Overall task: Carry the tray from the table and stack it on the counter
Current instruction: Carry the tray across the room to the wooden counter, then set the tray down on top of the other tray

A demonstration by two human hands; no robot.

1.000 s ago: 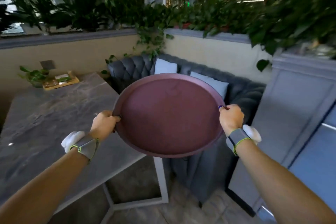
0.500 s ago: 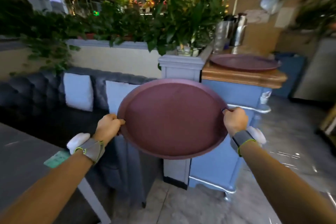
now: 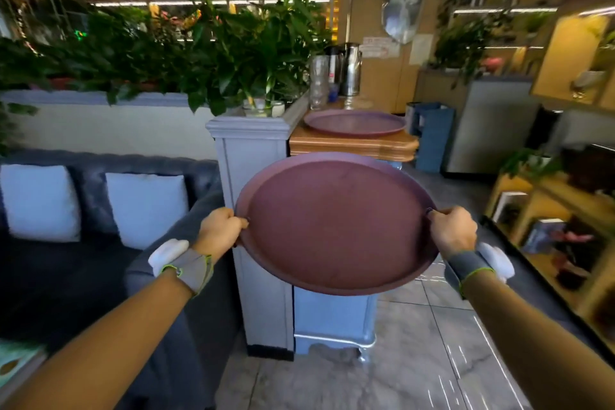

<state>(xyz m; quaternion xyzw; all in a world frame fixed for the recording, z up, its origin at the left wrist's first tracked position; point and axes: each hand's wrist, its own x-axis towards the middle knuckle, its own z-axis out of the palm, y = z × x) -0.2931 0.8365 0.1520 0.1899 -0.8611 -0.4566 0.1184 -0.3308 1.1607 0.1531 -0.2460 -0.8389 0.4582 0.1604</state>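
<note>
A round, dark reddish-brown tray (image 3: 336,226) with a low raised rim and a matte, faintly grained face fills the centre of the frame, held in the air and tipped so its face shows. The left hand (image 3: 218,230) is closed on the rim at the tray's left edge, thumb on top and the fingers hidden beneath. The right hand (image 3: 452,231) is clenched the same way on the right edge, its fingers also out of sight under the rim. Both wrists wear grey fabric bands with a green edge and a white padded piece on the outer side.

Above the held tray in the frame, a second tray (image 3: 354,123) of the same colour and round shape lies flat on the counter (image 3: 352,145), whose top is glossy brown wood with a rounded, moulded edge. The cabinet below it is painted pale blue with panelled sides; the held tray hides most of its front. Shiny metal jugs (image 3: 346,70) and stacked clear glasses stand at the back of the counter, blurred.

At centre left, a dark grey upholstered sofa (image 3: 100,243) carries two white square cushions, and leafy green plants (image 3: 166,56) crowd the ledge above it. The floor at lower centre is grey marbled tile with streaked reflections. Yellow wooden shelves (image 3: 545,226) run down the right edge, their contents smeared by motion. A table corner at the lower left is cut off by the frame edge.
</note>
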